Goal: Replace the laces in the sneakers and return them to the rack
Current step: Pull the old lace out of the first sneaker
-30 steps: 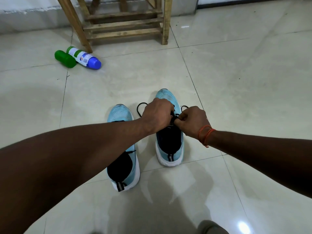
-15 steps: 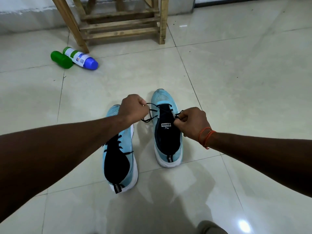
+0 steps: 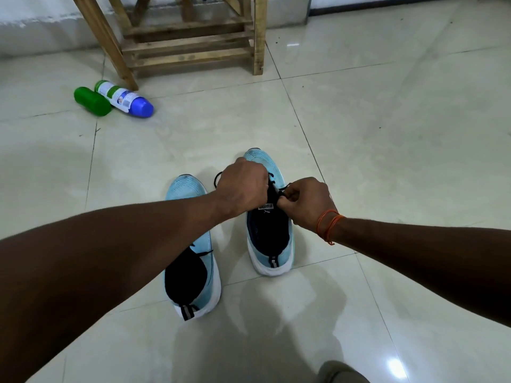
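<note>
Both hands, left [image 3: 243,189] and right [image 3: 304,205], are pinching the lace [image 3: 273,186] at frame centre, likely tying the sneaker [image 3: 269,217]; next, the rack [image 3: 190,37] at upper left.

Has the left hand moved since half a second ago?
Yes. The left hand moved right, away from the left sneaker and back over the right sneaker.

Glossy cream tile floor [image 3: 387,134] w/ thin dark grout lines. Wooden rack [image 3: 190,48] stands at far end, pale wall [image 3: 33,34] right behind it. Two bottles [image 3: 121,99] lie by rack's slanted leg. Light glare [image 3: 396,367] on tiles well in front of rack.
</note>
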